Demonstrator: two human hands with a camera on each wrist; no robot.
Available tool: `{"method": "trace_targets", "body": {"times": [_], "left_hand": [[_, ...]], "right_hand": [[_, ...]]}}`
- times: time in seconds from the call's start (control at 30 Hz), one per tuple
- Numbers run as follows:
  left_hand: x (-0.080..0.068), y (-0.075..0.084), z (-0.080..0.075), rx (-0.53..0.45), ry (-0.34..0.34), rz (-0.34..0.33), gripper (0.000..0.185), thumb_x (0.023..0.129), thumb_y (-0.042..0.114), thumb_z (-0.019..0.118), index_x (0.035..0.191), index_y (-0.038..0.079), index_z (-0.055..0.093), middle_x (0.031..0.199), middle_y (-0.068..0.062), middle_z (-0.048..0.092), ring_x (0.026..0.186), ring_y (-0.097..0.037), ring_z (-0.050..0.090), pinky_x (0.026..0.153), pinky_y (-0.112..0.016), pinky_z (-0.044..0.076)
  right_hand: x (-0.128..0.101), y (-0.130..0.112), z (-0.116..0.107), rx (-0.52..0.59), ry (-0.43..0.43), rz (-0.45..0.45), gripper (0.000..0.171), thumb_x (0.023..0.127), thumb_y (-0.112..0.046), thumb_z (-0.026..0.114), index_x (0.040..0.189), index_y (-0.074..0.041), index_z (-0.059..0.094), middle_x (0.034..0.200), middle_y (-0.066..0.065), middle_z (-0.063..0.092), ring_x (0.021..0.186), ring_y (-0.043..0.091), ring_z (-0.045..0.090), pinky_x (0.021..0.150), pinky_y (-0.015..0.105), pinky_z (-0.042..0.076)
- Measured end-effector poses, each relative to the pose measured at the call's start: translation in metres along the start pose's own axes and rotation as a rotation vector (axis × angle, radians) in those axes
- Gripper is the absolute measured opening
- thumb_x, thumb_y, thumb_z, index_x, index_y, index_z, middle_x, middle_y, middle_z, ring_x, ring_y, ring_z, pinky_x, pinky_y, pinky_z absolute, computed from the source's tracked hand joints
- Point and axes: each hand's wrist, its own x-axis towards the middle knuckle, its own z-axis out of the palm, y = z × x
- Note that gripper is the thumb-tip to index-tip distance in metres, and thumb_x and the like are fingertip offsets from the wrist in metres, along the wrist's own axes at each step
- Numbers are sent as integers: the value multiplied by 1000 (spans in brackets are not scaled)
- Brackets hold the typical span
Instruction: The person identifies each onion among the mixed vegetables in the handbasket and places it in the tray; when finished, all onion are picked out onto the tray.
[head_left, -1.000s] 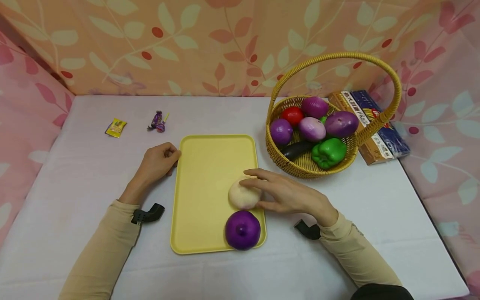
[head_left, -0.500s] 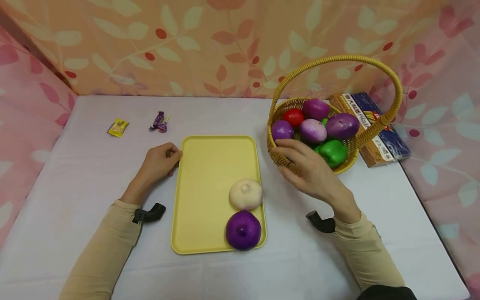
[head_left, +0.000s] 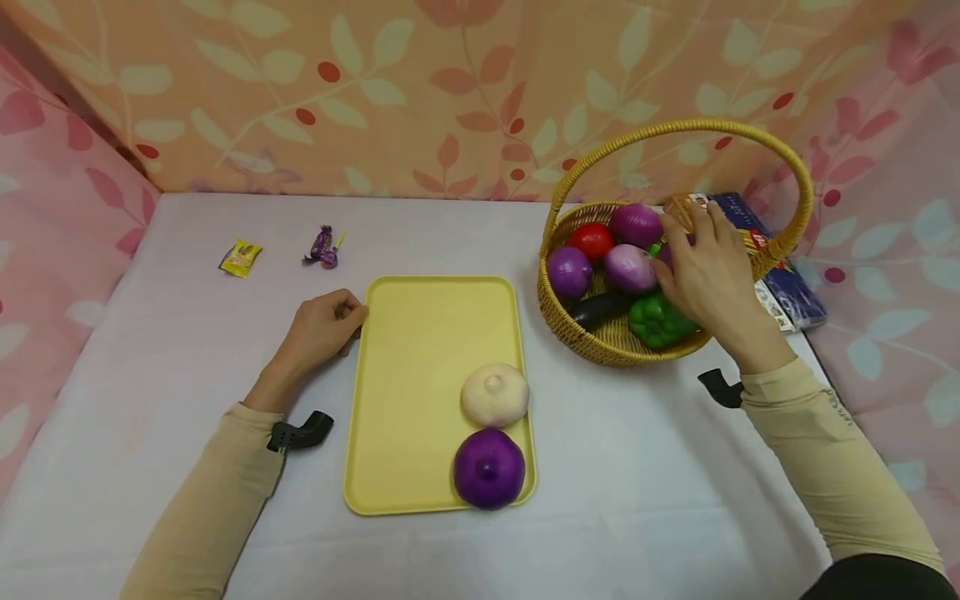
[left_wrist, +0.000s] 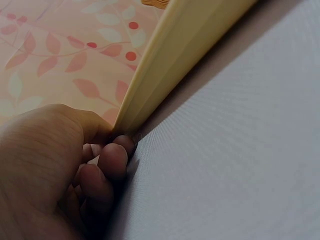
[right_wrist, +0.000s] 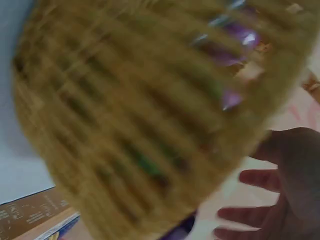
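Note:
My left hand [head_left: 321,323] pinches the left rim of a yellow tray [head_left: 408,358]; in the left wrist view, the thumb lies at the tray's edge [left_wrist: 150,90]. A white, bulb-shaped vegetable [head_left: 495,395] and a dark purple onion [head_left: 489,469] sit on the tray's right side. Over the right part of a wicker basket [head_left: 573,333], my right hand [head_left: 716,283] reaches down with fingers apart. It mostly covers a large purple vegetable; contact cannot be told. Around it lie a green bell pepper [head_left: 660,321], a pale purple onion [head_left: 629,268] and a purple onion [head_left: 636,225].
Also in the basket are a tomato [head_left: 592,242], another purple onion [head_left: 570,272] and a dark eggplant [head_left: 602,310]. Its tall handle [head_left: 690,127] arches above. A pasta box [head_left: 795,292] lies behind it. A yellow packet [head_left: 241,258] and purple-wrapped candies [head_left: 322,247] lie back left.
My right hand has left the white vegetable on the tray, passed over the basket's front and moved to its right side. The left hand stays at the tray's rim.

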Motion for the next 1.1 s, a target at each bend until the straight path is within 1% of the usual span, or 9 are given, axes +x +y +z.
{"method": "trace_targets", "body": {"times": [0.13,0.37,0.53,0.6,0.67,0.8,0.87,0.97,1.1], "left_hand": [[0,-1,0,3,6,7,26,100,33,53,91,10,62,60,-4,61,44,-15,53,47,-28,42],[0,-1,-1,-6,4,-2,27,100,33,53,92,9,62,60,-5,60,45,-16,53,47,-29,42],[1,0,0,-12,4,-14,26,100,32,53,93,9,63,58,-3,59,45,-16,54,48,-29,43],[0,0,-1,-11,-1,-13,26,100,31,53,93,9,63,59,-4,60,45,-16,54,49,-28,43],[0,0,-1,-7,-10,-5,26,100,31,53,93,9,62,59,-4,60,45,-15,54,50,-28,43],[0,0,0,-1,-9,1,26,100,32,53,93,9,63,59,-5,60,44,-15,54,50,-28,43],[0,0,0,-1,-8,3,27,100,33,53,92,9,62,59,-5,60,44,-14,54,50,-28,43],[0,-1,-1,1,-9,6,28,100,34,52,93,8,63,59,-5,60,44,-14,54,50,-28,43],[1,-1,0,3,-9,7,28,100,33,52,93,9,63,60,-5,61,44,-15,55,50,-28,43]], "right_hand": [[-3,5,6,-46,-123,36,50,92,-21,62,135,-1,49,134,43,40,126,66,36,98,74,35],[-9,5,6,-65,-106,-9,23,92,-8,50,111,4,56,109,39,47,98,60,48,75,70,44],[-10,5,4,-56,-177,67,35,88,-10,58,120,2,56,117,39,46,100,61,49,71,71,46],[-9,2,0,-57,-153,109,41,86,-14,63,124,1,55,121,37,47,101,60,48,72,71,46],[-11,-3,-4,-45,-76,132,47,85,-18,66,128,1,55,123,36,49,102,58,49,76,69,46],[-13,-26,-10,106,118,94,55,83,-23,73,130,2,57,125,32,53,108,51,52,89,62,45],[-16,-43,-12,217,160,54,57,82,-24,75,131,-1,58,127,30,53,111,48,53,93,60,45],[-20,-74,-9,375,156,-24,58,80,-25,78,131,-5,60,129,28,53,114,43,54,94,58,47],[-25,-112,-3,508,81,-104,58,81,-27,79,134,-11,59,130,21,54,114,36,57,94,52,49]]}}
